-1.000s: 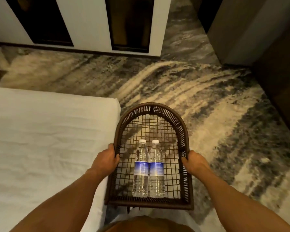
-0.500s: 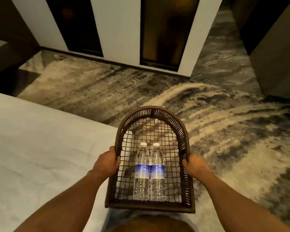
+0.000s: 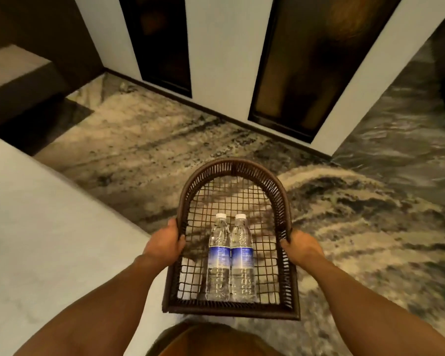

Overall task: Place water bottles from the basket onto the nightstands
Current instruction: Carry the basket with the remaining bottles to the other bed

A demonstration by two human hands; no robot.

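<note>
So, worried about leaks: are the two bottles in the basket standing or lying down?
Lying down. Both water bottles rest flat, side by side on the basket mesh floor, white caps pointing away from the person.

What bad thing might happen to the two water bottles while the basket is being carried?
The two bottles lie loose on the basket floor, so a tilt might roll them about or over the low near rim. Both the left hand and right hand grip the basket, leaving none free to catch them.

Single head view, looking steeply down and forward, close over held basket [image 3: 231, 308]; edges slightly blurred, perhaps motion.
</note>
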